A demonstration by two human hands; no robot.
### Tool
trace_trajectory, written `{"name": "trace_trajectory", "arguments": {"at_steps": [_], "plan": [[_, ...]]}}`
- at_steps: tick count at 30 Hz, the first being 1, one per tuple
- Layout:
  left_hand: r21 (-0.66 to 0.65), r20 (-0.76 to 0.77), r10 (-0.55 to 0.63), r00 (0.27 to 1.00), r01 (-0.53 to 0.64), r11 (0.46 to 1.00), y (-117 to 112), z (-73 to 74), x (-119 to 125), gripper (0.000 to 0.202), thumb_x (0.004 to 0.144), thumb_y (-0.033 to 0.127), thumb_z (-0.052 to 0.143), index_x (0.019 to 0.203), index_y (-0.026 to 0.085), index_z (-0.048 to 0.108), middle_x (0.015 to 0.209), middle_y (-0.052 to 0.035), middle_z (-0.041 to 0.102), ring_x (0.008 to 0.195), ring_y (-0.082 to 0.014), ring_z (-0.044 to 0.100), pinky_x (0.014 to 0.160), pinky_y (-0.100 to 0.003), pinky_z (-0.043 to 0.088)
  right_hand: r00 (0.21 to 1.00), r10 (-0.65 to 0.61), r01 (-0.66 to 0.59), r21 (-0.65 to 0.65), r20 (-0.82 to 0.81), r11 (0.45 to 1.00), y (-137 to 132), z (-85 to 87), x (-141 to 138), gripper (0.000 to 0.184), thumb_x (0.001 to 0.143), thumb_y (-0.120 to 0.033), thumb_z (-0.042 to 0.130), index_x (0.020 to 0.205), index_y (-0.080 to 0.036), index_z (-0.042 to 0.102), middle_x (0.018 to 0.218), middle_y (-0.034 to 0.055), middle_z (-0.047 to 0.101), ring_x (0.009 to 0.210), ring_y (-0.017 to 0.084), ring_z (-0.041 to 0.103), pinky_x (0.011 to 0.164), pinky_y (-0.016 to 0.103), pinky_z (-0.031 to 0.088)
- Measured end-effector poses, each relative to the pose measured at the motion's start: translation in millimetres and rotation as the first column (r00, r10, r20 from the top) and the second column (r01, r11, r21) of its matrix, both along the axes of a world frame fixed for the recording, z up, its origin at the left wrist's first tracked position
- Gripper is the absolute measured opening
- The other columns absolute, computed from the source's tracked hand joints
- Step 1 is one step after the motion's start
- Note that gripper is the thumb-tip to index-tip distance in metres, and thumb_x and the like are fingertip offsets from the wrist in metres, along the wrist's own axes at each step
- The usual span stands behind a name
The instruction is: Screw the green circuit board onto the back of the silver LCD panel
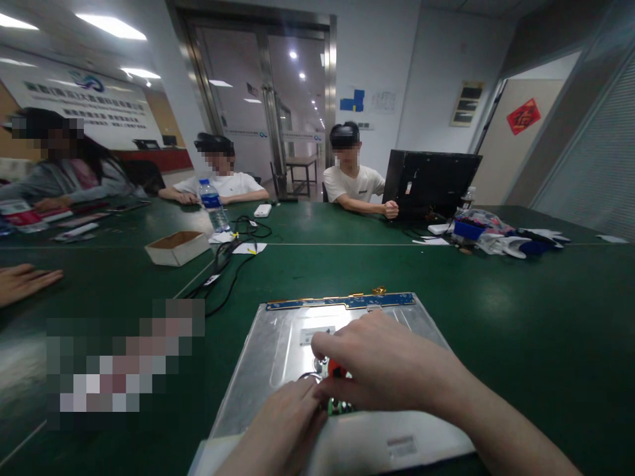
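Smooth green tabletop (516, 330) carries a flat, silvery metal panel (282, 344) with pressed ridges, directly before the person. On it, the right hand (380, 357) curls its fingers closed around something red (337, 368); beside it, the left hand's (292, 413) fingers are too hidden to tell. Blue circuit strip (307, 304) edges the panel's far side; beyond stand a pale open-topped box (167, 256), a clear plastic bottle (212, 201) and a black monitor (431, 182).

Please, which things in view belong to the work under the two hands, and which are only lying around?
Probably in the work:
metal panel
blue circuit strip
green circuit board
red object in the right hand

Seemingly just lying about:
open box
water bottle
small white object
pile with plastic
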State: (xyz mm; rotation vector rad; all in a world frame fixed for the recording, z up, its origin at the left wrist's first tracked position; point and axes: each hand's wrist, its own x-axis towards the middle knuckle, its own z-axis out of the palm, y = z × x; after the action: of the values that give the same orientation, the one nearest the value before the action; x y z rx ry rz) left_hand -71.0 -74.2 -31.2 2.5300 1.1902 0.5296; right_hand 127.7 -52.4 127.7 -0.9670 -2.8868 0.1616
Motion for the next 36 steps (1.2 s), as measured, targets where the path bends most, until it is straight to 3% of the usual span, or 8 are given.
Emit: {"name": "trace_trajectory", "arguments": {"at_steps": [7,11,15,23,26,32,36], "plan": [[-0.032,-0.01,-0.009,1.0,0.009,0.999,0.3,-1.4,-0.5,0.017,0.091,0.015,0.047,0.098,0.02,0.062,0.097,-0.0065,0.07,0.084,-0.0239,0.068,0.073,-0.033,0.053,0.999,0.044,-0.044,-0.006,-0.024,0.999,-1.5,2.3,1.3,0.018,0.085,-0.026,0.06,0.101,-0.018,0.058,0.089,0.0032,0.073,0.066,0.017,0.064,0.048,0.028,0.022],[-0.02,0.047,-0.034,0.998,0.035,0.999,-3.2,0.2,-2.5,0.022,0.091,0.013,0.044,0.103,0.022,0.06,0.099,-0.0054,0.069,0.087,-0.023,0.067,0.076,-0.034,0.052,0.999,0.041,-0.041,-0.003,-0.02,0.999,-0.5,0.9,1.6,0.02,0.089,-0.034,0.06,0.102,-0.019,0.058,0.087,0.0027,0.073,0.067,0.019,0.066,0.048,0.029,0.024],[0.001,0.089,-0.071,0.993,0.072,0.997,-7.0,10.6,-2.0,0.025,0.09,0.011,0.042,0.104,0.023,0.059,0.099,-0.0046,0.069,0.087,-0.0224,0.068,0.075,-0.034,0.052,1.0,0.018,-0.018,0.012,0.0,1.0,-0.1,-0.1,1.2,0.027,0.093,-0.045,0.06,0.102,-0.02,0.058,0.083,0.002,0.073,0.068,0.021,0.068,0.049,0.029,0.026],[-0.025,0.074,-0.049,0.996,0.051,0.998,-9.8,19.5,2.4,0.024,0.09,0.013,0.04,0.103,0.02,0.06,0.098,-0.0087,0.069,0.086,-0.0238,0.067,0.075,-0.036,0.054,0.999,0.043,-0.044,-0.011,-0.025,0.999,-3.0,2.9,4.1,0.018,0.086,-0.026,0.059,0.103,-0.019,0.057,0.09,0.0028,0.071,0.065,0.016,0.061,0.049,0.028,0.023],[-0.033,0.083,-0.046,0.995,0.049,0.998,-8.9,16.6,3.2,0.024,0.09,0.013,0.039,0.101,0.02,0.06,0.097,-0.0091,0.069,0.085,-0.024,0.067,0.075,-0.036,0.054,0.998,0.056,-0.056,0.002,-0.031,0.998,-3.4,3.2,5.0,0.019,0.086,-0.028,0.059,0.102,-0.019,0.056,0.091,0.0035,0.071,0.064,0.016,0.059,0.049,0.028,0.023],[-0.046,0.073,-0.058,0.996,0.062,0.997,-7.4,14.6,3.5,0.023,0.089,0.011,0.041,0.1,0.021,0.058,0.1,-0.0077,0.069,0.089,-0.0234,0.067,0.078,-0.035,0.053,1.0,0.007,-0.007,0.009,0.004,1.0,-1.7,2.1,3.6,0.029,0.094,-0.048,0.058,0.101,-0.02,0.06,0.081,0.0026,0.073,0.067,0.02,0.066,0.05,0.029,0.024],[-0.008,0.069,-0.049,0.996,0.05,0.999,-8.4,16.7,3.0,0.022,0.089,0.012,0.04,0.1,0.021,0.058,0.095,-0.0075,0.069,0.082,-0.0234,0.066,0.072,-0.035,0.053,1.0,0.007,-0.008,0.014,0.026,1.0,-1.6,2.6,2.8,0.019,0.093,-0.036,0.058,0.103,-0.02,0.061,0.078,0.0014,0.073,0.064,0.018,0.066,0.049,0.028,0.023]]}}
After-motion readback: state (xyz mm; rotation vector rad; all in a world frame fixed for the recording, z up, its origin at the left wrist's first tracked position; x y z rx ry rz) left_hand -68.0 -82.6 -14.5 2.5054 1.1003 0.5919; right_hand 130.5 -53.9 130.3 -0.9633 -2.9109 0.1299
